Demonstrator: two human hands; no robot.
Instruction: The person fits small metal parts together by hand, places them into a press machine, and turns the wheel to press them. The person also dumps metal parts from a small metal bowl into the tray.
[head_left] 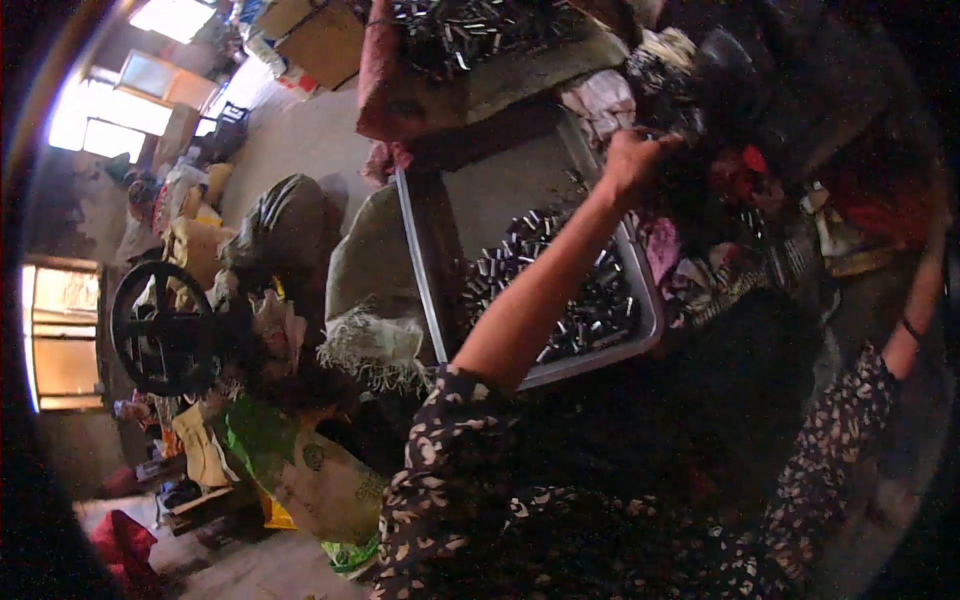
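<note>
My left arm stretches across a grey rectangular tray [650, 335] that holds many small, dark, shiny cylindrical pieces [590, 300]. Past the tray's far right side, my left hand [638, 160] has its fingers drawn together beside a pale crumpled cloth [603, 103] and a dark heap. Whatever those fingers hold is lost in shadow. Along the right rim my right forearm [928, 290], with a dark band on it, reaches forward. The right hand fades into the dark edge, so its fingers do not show.
More small cylinders [465, 45] lie on sacking beyond the tray. Full sacks [375, 265] stand left of it, near a black spoked wheel [163, 328]. Rags [715, 275] and a red item [753, 158] lie to the right. A green-and-beige sack [310, 460] is at lower left.
</note>
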